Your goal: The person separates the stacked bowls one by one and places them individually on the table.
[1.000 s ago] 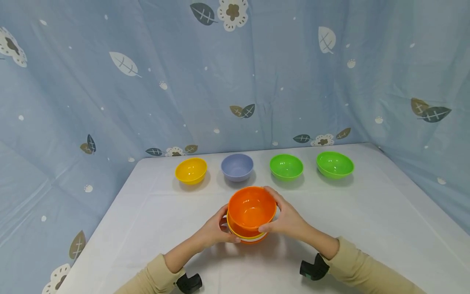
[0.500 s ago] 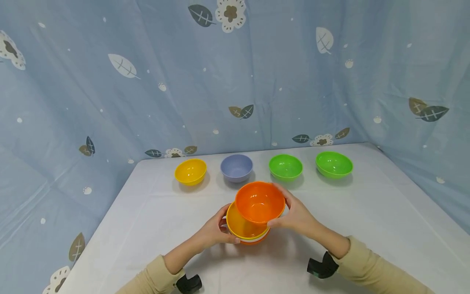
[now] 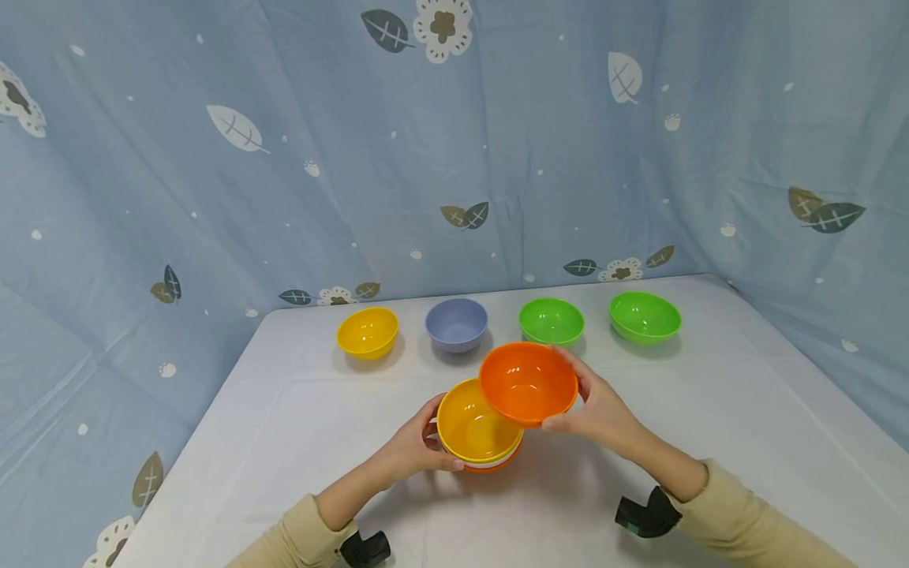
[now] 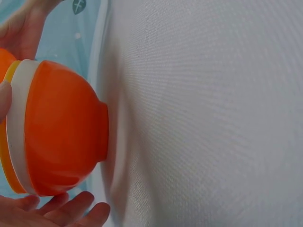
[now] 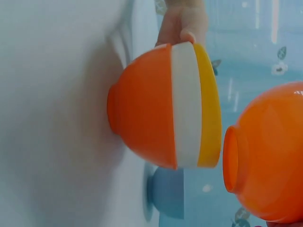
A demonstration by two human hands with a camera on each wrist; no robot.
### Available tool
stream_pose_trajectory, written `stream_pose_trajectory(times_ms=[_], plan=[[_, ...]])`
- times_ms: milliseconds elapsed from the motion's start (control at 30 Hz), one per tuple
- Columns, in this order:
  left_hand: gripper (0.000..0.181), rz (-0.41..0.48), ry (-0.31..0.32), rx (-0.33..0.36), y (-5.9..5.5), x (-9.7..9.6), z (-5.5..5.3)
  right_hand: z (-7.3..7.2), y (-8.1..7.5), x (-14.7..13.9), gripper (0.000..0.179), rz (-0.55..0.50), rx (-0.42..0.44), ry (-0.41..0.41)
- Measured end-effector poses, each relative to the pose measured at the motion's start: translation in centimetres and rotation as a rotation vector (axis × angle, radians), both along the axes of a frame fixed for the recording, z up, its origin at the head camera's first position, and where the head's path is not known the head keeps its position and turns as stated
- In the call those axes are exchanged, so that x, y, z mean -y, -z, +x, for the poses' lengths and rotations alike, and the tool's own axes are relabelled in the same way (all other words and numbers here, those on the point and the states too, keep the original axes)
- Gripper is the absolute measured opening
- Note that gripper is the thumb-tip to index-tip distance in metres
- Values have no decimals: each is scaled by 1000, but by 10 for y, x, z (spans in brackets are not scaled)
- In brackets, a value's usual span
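Note:
My right hand [image 3: 604,414] pinches an orange bowl [image 3: 525,385] by its right side, thumb at the near rim and fingers behind. In the right wrist view this bowl [image 5: 270,151] hangs over a nested stack, its foot just apart from the top rim. The stack has a yellow bowl [image 3: 472,426] on top, a white bowl [image 5: 186,104] in the middle and another orange bowl [image 5: 147,109] at the bottom, its foot on the table. My left hand [image 3: 415,446] grips the stack's left side, with the thumb near the front rim.
Along the back of the white table [image 3: 312,442] stand a yellow bowl [image 3: 368,333], a blue-purple bowl [image 3: 457,325] and two green bowls, one green bowl [image 3: 551,319] left of the other green bowl [image 3: 645,317]. A blue patterned curtain [image 3: 398,158] hangs behind.
The right hand has lifted the orange bowl out of the stack and moved it up and to the right, uncovering the yellow bowl. The left hand has stayed on the stack.

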State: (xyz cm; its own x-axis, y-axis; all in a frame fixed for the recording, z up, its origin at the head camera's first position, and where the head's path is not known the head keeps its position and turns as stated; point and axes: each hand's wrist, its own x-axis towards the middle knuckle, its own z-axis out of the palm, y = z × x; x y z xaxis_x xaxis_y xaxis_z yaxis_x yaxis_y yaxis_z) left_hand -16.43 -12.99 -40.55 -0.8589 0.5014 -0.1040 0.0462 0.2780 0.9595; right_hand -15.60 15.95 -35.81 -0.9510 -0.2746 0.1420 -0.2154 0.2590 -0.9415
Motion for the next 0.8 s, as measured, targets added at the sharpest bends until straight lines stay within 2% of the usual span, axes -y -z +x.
stream_pose_trajectory(times_ms=[300, 800], plan=[[103, -13, -20, 46, -1, -1, 1, 2, -2, -18, 93, 30, 14, 57], [99, -8, 12, 23, -1, 1, 1, 3, -7, -45, 94, 93, 34, 141]])
